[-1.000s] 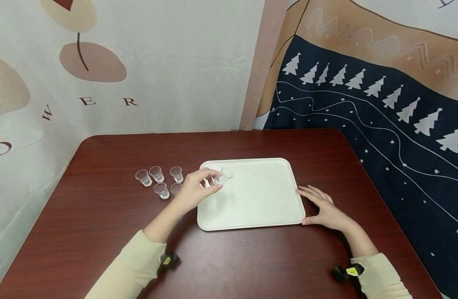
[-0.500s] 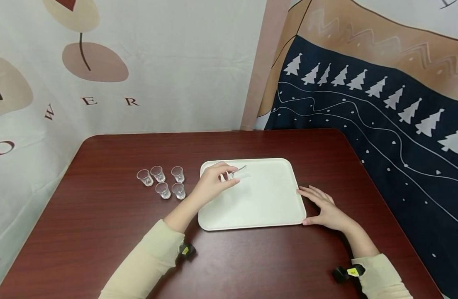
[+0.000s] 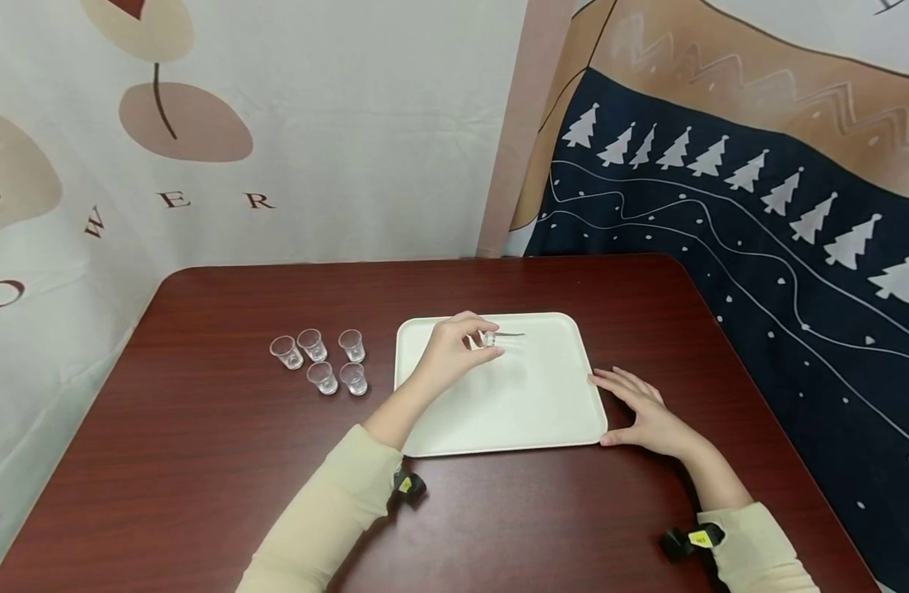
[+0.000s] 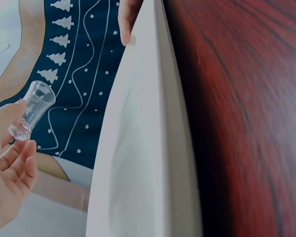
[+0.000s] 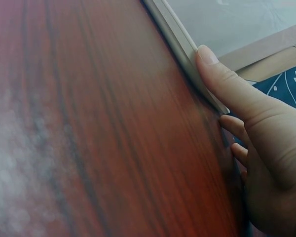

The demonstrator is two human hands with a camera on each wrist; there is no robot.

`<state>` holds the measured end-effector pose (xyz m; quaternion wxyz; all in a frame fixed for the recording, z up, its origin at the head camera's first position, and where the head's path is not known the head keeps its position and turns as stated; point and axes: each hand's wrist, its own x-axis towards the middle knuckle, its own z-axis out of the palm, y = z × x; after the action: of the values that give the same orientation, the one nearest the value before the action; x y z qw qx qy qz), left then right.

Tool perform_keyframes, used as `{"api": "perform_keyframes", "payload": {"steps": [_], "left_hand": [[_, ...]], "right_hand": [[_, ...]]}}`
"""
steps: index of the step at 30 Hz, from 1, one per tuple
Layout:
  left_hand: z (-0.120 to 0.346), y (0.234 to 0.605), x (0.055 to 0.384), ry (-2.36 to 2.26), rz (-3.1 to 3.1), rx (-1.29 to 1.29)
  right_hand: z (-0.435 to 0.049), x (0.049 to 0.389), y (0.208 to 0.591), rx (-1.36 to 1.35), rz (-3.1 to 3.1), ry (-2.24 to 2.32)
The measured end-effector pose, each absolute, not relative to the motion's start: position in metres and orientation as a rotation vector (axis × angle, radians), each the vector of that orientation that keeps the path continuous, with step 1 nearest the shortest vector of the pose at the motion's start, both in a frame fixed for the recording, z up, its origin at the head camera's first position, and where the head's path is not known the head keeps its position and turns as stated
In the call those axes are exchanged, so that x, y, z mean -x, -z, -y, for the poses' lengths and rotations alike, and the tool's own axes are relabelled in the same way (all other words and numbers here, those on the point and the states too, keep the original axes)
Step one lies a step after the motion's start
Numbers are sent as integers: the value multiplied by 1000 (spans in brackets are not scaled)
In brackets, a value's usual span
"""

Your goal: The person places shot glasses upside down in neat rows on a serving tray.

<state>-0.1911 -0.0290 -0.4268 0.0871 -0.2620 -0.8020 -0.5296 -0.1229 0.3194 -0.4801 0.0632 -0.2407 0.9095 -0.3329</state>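
My left hand (image 3: pixel 453 352) pinches a small clear shot glass (image 4: pixel 38 102) near its base, between thumb and fingers. In the head view the glass lies tipped on its side above the back part of a white rectangular tray (image 3: pixel 510 403), mouth toward the right. My right hand (image 3: pixel 643 418) is at the tray's right side, its fingers extended and spread. Its fingertips meet the right edge, and the thumb (image 5: pixel 227 81) lies against the rim near the front corner. Nothing else is in that hand.
Several more clear shot glasses (image 3: pixel 322 378) stand upright on the dark red wooden table (image 3: pixel 202 461), left of the tray. A pale printed cloth (image 3: pixel 365 148) hangs behind the table, and a navy cloth with white trees (image 3: pixel 721 214) hangs at the right.
My left hand has carried the shot glass rightward over the tray, and the glass has tilted further onto its side. The right hand and the standing glasses have stayed in place.
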Motion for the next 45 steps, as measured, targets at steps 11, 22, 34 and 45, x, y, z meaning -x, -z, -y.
{"api": "perform_keyframes", "payload": {"steps": [11, 22, 34, 45], "left_hand": [[-7, 436, 194, 1691, 2358, 742], [-38, 443, 193, 1754, 2349, 740], [-67, 448, 195, 1765, 2374, 762], [-84, 457, 197, 1678, 2404, 812]], "right_hand": [[-320, 123, 482, 716, -2747, 1005], [-319, 124, 479, 738, -2754, 998], [-320, 124, 481, 731, -2753, 999], [-321, 124, 482, 736, -2752, 1007]]}}
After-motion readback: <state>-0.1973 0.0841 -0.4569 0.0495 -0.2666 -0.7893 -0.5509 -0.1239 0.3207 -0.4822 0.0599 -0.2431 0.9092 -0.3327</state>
